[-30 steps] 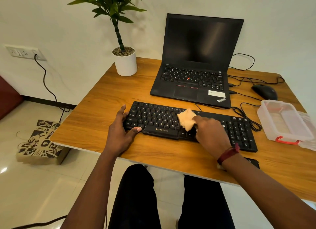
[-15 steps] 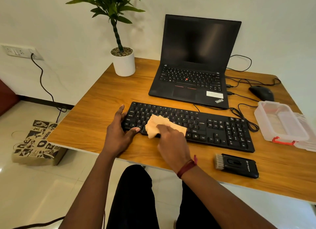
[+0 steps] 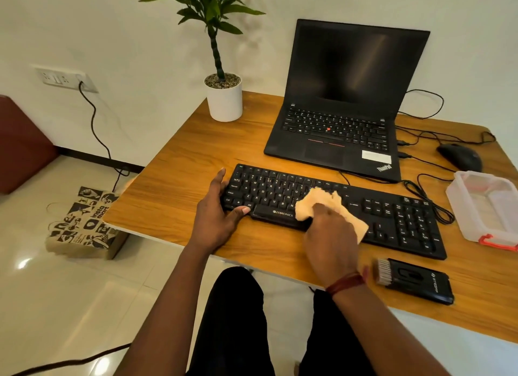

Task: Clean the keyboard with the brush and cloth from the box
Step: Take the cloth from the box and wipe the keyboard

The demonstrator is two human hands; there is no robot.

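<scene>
so the black keyboard (image 3: 333, 210) lies near the front edge of the desk (image 3: 173, 190), long axis running left to right, slightly skewed so its right end sits closer to the front edge. the right hand (image 3: 329, 235) is pressed down on a crumpled tan cloth (image 3: 322, 204) over the middle keys, fingers curled onto it. the left hand (image 3: 217, 215) grips the keyboard's left end, thumb on the front corner keys, fingers spread along the side. the brush (image 3: 412, 280) lies flat near the front edge right of that wrist, bristles pointing left. the clear box (image 3: 482, 207) sits by the right edge, open laptop (image 3: 344, 117) behind, mouse (image 3: 459, 157) and potted plant (image 3: 224, 95) toward the back.
</scene>
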